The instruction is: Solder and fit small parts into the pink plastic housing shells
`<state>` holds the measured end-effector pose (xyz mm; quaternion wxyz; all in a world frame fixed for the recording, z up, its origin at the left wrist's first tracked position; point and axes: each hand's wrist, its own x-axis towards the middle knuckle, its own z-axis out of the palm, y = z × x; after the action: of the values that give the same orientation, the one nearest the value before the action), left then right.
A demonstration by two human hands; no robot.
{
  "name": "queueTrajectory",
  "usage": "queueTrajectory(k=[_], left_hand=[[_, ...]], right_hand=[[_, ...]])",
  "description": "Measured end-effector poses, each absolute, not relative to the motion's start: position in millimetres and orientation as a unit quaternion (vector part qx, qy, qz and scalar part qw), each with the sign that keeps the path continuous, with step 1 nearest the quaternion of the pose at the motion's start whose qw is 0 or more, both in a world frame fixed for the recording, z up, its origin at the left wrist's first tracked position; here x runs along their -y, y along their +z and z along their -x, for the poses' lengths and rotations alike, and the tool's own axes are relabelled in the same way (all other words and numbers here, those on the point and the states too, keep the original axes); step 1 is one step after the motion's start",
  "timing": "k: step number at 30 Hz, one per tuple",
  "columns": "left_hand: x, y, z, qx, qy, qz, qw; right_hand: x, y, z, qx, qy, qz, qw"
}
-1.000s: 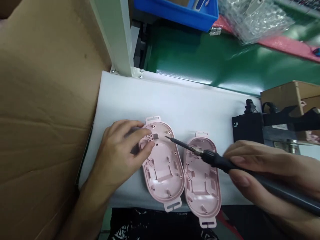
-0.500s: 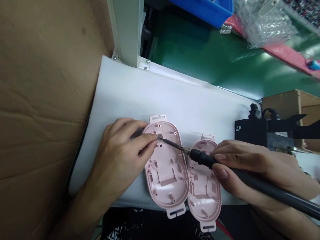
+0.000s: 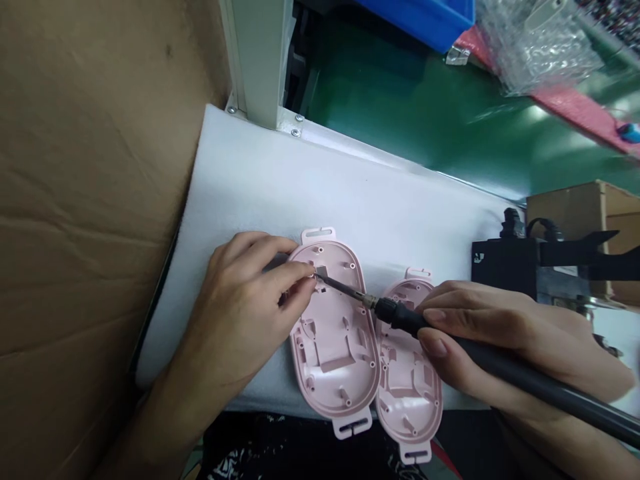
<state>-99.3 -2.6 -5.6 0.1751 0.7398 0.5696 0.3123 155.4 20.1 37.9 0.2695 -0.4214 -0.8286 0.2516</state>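
Two pink oval plastic shells lie open side up on a white foam pad. My left hand rests on the left shell, its fingers pinched at a small grey part near the shell's top. My right hand grips a black soldering iron like a pen. The iron's metal tip touches the grey part beside my left fingertips. The right shell lies partly under my right hand.
A large cardboard sheet stands along the left. Behind the pad run a white metal post and a green belt, with a blue bin and bubble wrap. A black device and a cardboard box sit at right.
My right hand moved the iron leftward until its tip reached the grey part in the left shell. My left hand stayed pinched there. The view shifted slightly.
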Motion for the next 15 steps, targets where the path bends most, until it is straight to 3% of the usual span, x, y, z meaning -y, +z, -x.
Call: queueTrajectory(k=[15], left_hand=[[3.0, -6.8, 99.9, -0.572, 0.309, -0.740, 0.173]], right_hand=[[-22.6, 44.3, -152.5, 0.848, 0.241, 0.371, 0.291]])
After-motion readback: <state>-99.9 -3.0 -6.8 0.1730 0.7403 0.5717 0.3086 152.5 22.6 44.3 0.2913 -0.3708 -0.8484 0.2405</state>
